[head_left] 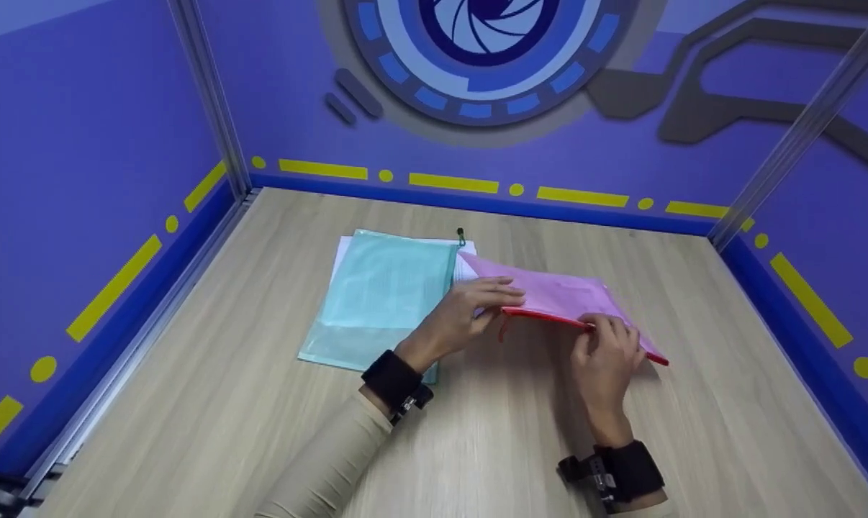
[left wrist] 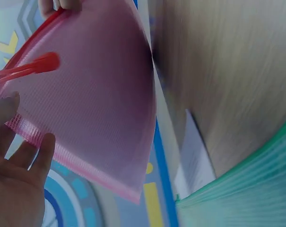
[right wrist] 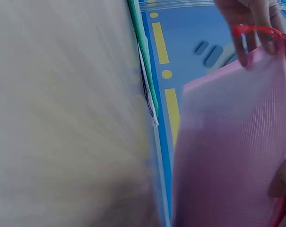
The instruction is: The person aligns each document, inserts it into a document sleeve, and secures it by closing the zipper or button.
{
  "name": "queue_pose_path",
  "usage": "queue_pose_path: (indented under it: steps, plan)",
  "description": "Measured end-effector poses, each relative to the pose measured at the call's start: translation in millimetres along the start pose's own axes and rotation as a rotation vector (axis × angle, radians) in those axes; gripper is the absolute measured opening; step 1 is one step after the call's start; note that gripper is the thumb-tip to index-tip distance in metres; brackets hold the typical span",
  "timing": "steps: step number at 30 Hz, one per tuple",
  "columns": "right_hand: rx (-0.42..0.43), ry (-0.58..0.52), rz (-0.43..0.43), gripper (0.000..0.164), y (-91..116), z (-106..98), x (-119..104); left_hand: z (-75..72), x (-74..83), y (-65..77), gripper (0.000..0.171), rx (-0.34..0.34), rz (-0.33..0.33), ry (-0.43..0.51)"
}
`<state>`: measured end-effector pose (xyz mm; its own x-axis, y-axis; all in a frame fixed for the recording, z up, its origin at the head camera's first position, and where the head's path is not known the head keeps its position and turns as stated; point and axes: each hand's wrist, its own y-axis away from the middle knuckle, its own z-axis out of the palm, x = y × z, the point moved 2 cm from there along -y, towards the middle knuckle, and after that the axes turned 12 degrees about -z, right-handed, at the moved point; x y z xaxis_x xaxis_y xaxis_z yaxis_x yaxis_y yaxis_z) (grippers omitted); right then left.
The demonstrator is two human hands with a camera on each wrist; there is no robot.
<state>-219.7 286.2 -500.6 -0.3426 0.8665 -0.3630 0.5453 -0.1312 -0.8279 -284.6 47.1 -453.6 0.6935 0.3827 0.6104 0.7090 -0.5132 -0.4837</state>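
Both hands hold a pink mesh zip pouch (head_left: 556, 286), its near edge lifted off the table and its red zipper (head_left: 545, 315) toward me. At the pouch's left corner, my left hand (head_left: 464, 315) pinches the edge between thumb and fingers. Beside that thumb hangs the red zipper pull (left wrist: 47, 62), seen in the left wrist view. My right hand (head_left: 607, 360) grips the zipper edge farther right, fingers curled over it. Left of the pink pouch, a teal mesh zip pouch (head_left: 380, 288) lies flat, partly behind my left wrist.
White paper (head_left: 342, 253) shows from under the teal pouch's far edge, and printed sheets (head_left: 464, 270) lie between the two pouches. A dark zipper pull (head_left: 460, 235) stands at the teal corner. Purple walls (head_left: 276, 101) enclose the wooden table (head_left: 211, 360) on three sides.
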Motion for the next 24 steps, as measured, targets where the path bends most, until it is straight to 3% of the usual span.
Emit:
queue_pose_path:
  steps: [3, 5, 9, 12, 16, 24]
  plan:
    - [-0.022, -0.015, -0.038, 0.029, -2, 1, -2, 1.8, 5.6, -0.8, 0.030, 0.005, 0.028, -0.152]
    - [-0.013, -0.069, -0.085, 0.025, -3, 1, -6, 4.6, 5.9, 0.0, 0.029, -0.011, 0.000, -0.229]
    - [-0.050, -0.215, -0.218, 0.007, -2, 3, -19, 11.5, 1.8, 2.3, 0.026, -0.071, -0.073, -0.287]
    - [-0.166, -0.287, -0.303, 0.013, 3, 8, -28, 16.1, -0.7, 4.7, 0.025, -0.126, -0.090, -0.306]
    - [-0.294, -0.323, -0.319, 0.013, 7, 12, -32, 19.5, 0.0, 7.3, 0.027, -0.162, -0.094, -0.335]
    - [-0.339, -0.364, -0.280, 0.017, 11, 14, -36, 26.2, 6.2, 7.5, 0.028, -0.134, -0.065, -0.402]
